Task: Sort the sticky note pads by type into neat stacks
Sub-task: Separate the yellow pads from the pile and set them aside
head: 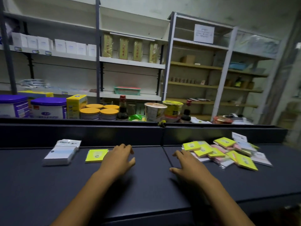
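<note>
My left hand [117, 160] hovers over the dark bench [146, 185], its fingers [125, 148] loosely spread and holding nothing; a single yellow pad [96, 155] lies just beside them, toward the bench's left end, next to a white stack [61, 153]. My right hand [187, 167] is empty too, fingertips apart, just short of the jumbled pile of pads [228, 152] near the bench's back right.
</note>
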